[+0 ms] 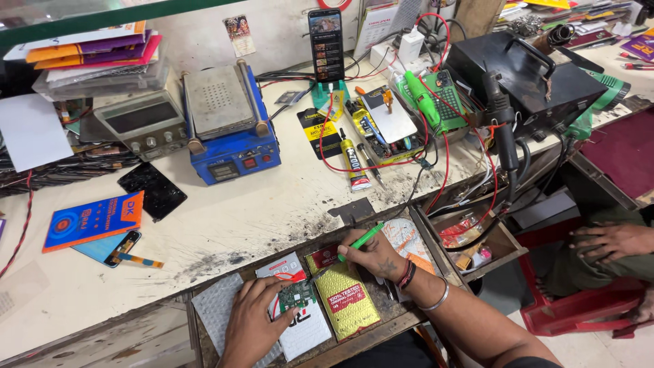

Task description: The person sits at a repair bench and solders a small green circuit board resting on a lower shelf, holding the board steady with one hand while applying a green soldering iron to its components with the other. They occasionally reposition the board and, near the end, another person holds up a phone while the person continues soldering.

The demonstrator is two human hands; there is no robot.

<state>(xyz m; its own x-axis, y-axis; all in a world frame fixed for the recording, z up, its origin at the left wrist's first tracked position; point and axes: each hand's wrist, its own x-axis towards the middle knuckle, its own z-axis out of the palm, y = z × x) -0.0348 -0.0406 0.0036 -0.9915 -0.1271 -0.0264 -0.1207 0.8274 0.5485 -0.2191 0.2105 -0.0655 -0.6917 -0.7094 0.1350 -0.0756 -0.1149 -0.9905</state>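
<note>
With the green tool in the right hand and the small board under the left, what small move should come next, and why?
Probably lower the green tool toward the small green circuit board. The right hand holds it with the tip raised and away from the board, while the left hand already pins the board on the white packet.

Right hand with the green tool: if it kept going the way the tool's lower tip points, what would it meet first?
Likely the small green circuit board pinned by the left hand; the right hand aims the green tool down-left at it.
</note>
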